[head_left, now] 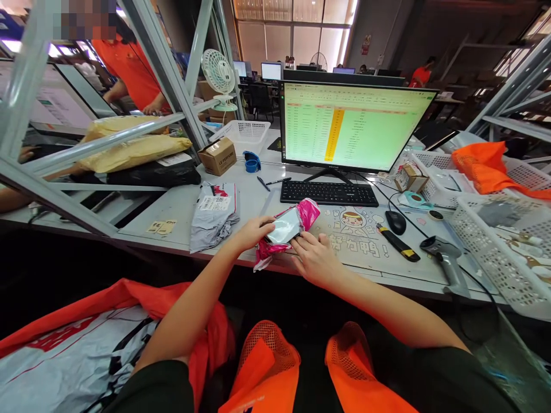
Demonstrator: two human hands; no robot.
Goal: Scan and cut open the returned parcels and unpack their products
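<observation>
Pink parcel held at the desk's near edge

Pink parcel (pixel 287 228), a glossy magenta mailer with a pale, shiny label panel turned up, lies at the near edge of the desk (pixel 181 201), straight ahead at 12 o'clock. Its plastic is crumpled and bunched at the near end. The left hand (pixel 253 231) curls its fingers over the parcel's 9 o'clock side, gripping it, while the right hand (pixel 316 259) lies flat with fingers spread, tips pressing the 5 o'clock corner; together they seem to pin the label face-up and steady. At 10 o'clock a grey mailer (pixel 214 213) lies label-up. At 2 o'clock sit a box cutter (pixel 398 244), a mouse (pixel 395 222) and a handheld scanner (pixel 445 259), all within the right hand's reach. Farther out, a keyboard (pixel 329 193) fronts a monitor (pixel 350 126) showing a green spreadsheet.
</observation>
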